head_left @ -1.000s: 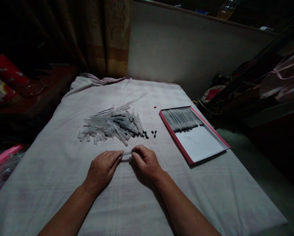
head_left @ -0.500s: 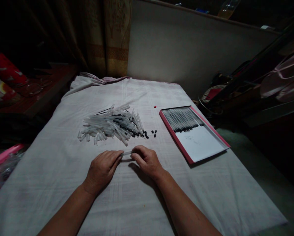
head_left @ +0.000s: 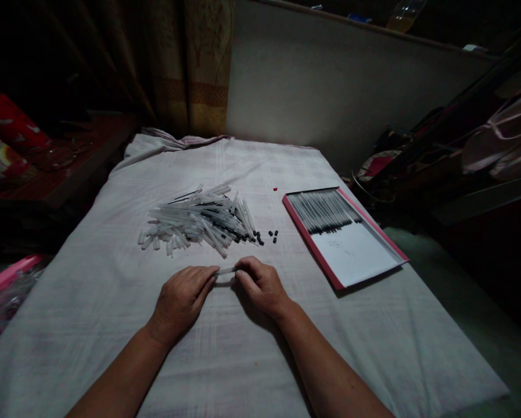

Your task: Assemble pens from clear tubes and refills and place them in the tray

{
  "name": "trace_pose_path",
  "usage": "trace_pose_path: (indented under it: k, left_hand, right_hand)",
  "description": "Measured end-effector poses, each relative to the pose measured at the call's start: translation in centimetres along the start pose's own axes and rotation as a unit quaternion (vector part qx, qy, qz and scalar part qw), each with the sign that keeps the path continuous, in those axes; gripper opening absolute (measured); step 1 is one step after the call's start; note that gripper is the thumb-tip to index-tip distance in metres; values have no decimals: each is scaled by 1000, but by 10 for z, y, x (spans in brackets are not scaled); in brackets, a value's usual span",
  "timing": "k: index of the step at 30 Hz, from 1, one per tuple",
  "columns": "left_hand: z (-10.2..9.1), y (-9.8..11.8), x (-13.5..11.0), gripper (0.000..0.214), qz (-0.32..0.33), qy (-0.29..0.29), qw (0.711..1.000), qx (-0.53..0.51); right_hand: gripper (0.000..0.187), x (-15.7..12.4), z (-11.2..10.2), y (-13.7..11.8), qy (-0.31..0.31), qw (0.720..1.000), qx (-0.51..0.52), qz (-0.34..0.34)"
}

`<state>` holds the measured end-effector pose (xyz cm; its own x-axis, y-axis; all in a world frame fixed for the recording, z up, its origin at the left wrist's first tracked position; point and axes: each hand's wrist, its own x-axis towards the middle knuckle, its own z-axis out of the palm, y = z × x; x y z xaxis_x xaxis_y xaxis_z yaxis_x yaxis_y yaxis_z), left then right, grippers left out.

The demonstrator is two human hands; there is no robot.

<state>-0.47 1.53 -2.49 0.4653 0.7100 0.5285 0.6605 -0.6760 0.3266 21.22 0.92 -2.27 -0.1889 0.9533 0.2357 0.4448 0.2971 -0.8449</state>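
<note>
Between my two hands a thin, clear pen (head_left: 226, 271) lies level, just above the cloth. My left hand (head_left: 184, 296) is closed on one end of it, hiding that part. The fingers of my right hand (head_left: 260, 284) pinch the other end, which looks dark; exactly what sits under the fingertips cannot be made out. Beyond my hands is a loose pile of clear pen parts (head_left: 194, 217), some with black tips. Several small black caps (head_left: 275, 233) lie at the pile's right side.
A shallow box with a red rim (head_left: 315, 247) stands at the right, holding a row of black-tipped pens (head_left: 323, 210). A small red piece (head_left: 275, 189) lies behind. A white cloth (head_left: 199, 371) covers the table. A pink basket (head_left: 7, 278) stands off the left edge.
My right hand has shifted very slightly right, along the pen. The left hand, the pile and the box look the same.
</note>
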Motion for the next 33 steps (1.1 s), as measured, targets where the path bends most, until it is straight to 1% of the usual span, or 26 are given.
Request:
trace_pose_path:
  k: [3, 6, 8, 12, 14, 16, 21, 25, 29, 33]
  left_hand:
    - [0, 0, 0, 20, 2, 3, 1000, 1]
    - [1, 0, 0, 20, 0, 3, 1000, 0]
    - [1, 0, 0, 20, 0, 1, 1000, 0]
    - [1, 0, 0, 20, 1, 5, 1000, 4]
    - [1, 0, 0, 20, -1, 4, 1000, 4]
    - [0, 0, 0, 21, -4, -3, 1000, 2]
    - [1, -1, 0, 22, -10, -8, 1000, -3]
    - [1, -2, -1, 22, -7, -4, 1000, -4]
    - [1, -2, -2, 20, 3, 2, 1000, -8]
    - [0, -2, -3, 20, 6, 16, 1000, -12]
  right_hand:
    - [15, 0, 0, 0, -8, 1000, -1, 15]
    - [19, 1, 0, 1, 1, 1000, -10, -2]
    - [15, 1, 0, 1, -1, 1000, -14, -10]
    - [16, 1, 0, 0, -11, 1000, -6, 6]
    - [18, 0, 0, 0, -2, 1000, -8, -5]
    - [16, 0, 0, 0, 5, 1000, -17, -16]
    - [14, 1, 0, 0, -4, 1000, -18, 5]
    - [14, 1, 0, 0, 0, 1000, -25, -11]
    - [16, 1, 1, -1, 7, 1000, -9, 7]
    - [23, 1, 2, -1, 8, 1000, 7, 25]
